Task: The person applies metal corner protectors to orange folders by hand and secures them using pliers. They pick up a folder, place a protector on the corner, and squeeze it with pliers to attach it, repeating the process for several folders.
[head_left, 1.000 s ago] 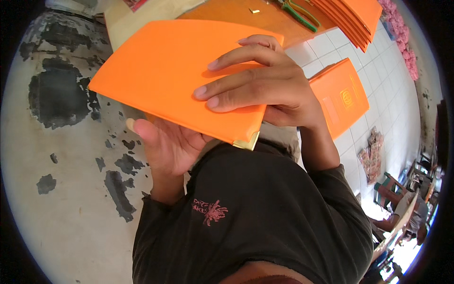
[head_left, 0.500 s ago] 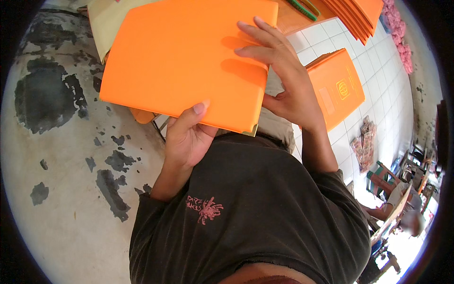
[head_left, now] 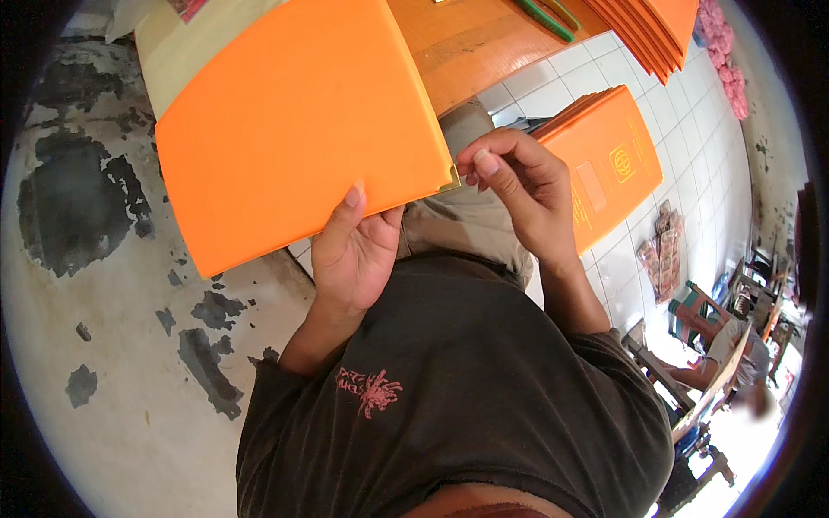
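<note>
The left hand is holding the big orange folder by its near edge, with the thumb on top and the fingers tucked under. The folder is up in the air over the person's lap. It hides the left part of the desk and sticks out past the desk's near edge.

The folder has just turned. Its left end has dipped, and the shiny gold metal corner on its right end has swung up. The right hand was spread out by the folder's right edge, and now its fingers are curled in close to that metal corner. I think this means the work is now at that corner. I can't tell if the fingertips pinch anything or just touch it.

A tool with green handles lies by the desk's right edge. A fanned pile of orange folders is at the desk's right corner. Lower down is another orange pile, and I can't tell what it sits on.

That pile's top cover has a gold round sign in a square, with tiny gold writing near it. The held folder shows no writing on this side. The dark shirt has a pink picture with letters.
</note>
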Demonstrator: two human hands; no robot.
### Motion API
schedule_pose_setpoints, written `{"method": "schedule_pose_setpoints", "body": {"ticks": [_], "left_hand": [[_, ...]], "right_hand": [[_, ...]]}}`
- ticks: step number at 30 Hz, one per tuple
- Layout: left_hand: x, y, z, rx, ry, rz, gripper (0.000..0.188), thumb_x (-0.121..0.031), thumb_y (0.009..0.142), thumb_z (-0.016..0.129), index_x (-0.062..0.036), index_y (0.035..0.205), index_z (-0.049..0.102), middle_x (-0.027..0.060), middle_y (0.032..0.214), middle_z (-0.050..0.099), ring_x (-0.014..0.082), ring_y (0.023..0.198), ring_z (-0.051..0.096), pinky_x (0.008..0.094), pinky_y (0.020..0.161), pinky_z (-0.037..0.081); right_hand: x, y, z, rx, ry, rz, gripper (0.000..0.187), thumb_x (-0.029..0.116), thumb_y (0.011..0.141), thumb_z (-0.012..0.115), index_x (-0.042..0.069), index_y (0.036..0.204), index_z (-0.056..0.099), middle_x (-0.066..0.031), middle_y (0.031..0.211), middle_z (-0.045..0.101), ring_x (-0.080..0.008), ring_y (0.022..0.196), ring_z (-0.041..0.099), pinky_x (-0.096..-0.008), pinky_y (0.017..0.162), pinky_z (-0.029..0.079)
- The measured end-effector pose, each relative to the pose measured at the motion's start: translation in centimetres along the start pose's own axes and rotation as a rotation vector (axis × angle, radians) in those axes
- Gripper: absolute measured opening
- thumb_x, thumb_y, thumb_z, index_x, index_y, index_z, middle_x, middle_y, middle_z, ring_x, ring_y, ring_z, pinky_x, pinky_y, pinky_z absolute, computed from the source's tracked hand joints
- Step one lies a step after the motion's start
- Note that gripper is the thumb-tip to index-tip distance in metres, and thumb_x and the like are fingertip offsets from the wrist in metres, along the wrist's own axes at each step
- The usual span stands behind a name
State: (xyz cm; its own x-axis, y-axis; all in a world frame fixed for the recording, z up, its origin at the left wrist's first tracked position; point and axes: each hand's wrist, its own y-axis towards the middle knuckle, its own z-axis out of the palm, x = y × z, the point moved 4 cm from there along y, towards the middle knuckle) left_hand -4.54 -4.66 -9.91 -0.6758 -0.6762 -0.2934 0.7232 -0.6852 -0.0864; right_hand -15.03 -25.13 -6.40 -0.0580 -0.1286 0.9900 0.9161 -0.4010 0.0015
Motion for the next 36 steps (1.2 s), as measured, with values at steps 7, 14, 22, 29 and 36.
{"method": "schedule_pose_setpoints", "body": {"ticks": [7,14,22,29,36], "left_hand": [[0.2,0.4,0.5,-0.102,0.111,0.006,0.045,0.001,0.114,0.061,-0.0041,0.158,0.056,0.0120,0.163,0.062,0.0264,0.155,0.057,0.0515,0.133,0.046],[1.0,0.2,2.1,-0.196,0.378,-0.265,0.046,-0.030,0.124,0.050,-0.0005,0.159,0.055,0.0221,0.160,0.064,0.0374,0.146,0.066,0.0486,0.119,0.058],[1.2,-0.5,-0.2,-0.090,0.536,-0.440,0.082,-0.062,0.123,0.032,0.0081,0.163,0.048,0.0316,0.150,0.069,0.0398,0.136,0.072,0.0451,0.102,0.063],[0.1,-1.0,-1.8,-0.249,0.537,-0.160,0.067,-0.055,0.124,0.039,0.0004,0.159,0.052,0.0245,0.148,0.072,0.0379,0.130,0.076,0.0466,0.101,0.063],[0.5,-0.7,-2.2,-0.301,0.418,-0.106,0.058,-0.050,0.123,0.049,-0.0052,0.159,0.054,0.0177,0.149,0.072,0.0332,0.130,0.075,0.0493,0.102,0.063]], "right_hand": [[0.1,-0.1,0.0,-0.034,-0.106,-0.029,0.018,0.011,0.111,0.076,-0.001,0.125,0.078,-0.0064,0.114,0.080,-0.0139,0.103,0.075,-0.0305,0.093,0.059],[0.2,0.1,-0.4,-0.044,-0.244,-0.097,0.020,0.010,0.108,0.078,0.002,0.126,0.081,-0.0080,0.113,0.080,-0.0152,0.101,0.075,-0.0317,0.088,0.059],[-1.8,0.3,-0.9,-0.065,-0.149,0.128,0.027,0.024,0.116,0.071,0.000,0.128,0.077,-0.0049,0.111,0.078,-0.0121,0.098,0.072,-0.0305,0.085,0.058],[-3.6,1.7,1.5,0.103,-0.085,0.206,0.032,0.034,0.113,0.078,0.004,0.121,0.072,0.0041,0.098,0.070,-0.0033,0.084,0.063,-0.0238,0.074,0.050],[-3.2,1.2,2.0,0.131,0.050,0.239,0.027,0.030,0.111,0.080,0.006,0.119,0.072,0.0071,0.099,0.068,-0.0018,0.087,0.060,-0.0227,0.075,0.048]]}}
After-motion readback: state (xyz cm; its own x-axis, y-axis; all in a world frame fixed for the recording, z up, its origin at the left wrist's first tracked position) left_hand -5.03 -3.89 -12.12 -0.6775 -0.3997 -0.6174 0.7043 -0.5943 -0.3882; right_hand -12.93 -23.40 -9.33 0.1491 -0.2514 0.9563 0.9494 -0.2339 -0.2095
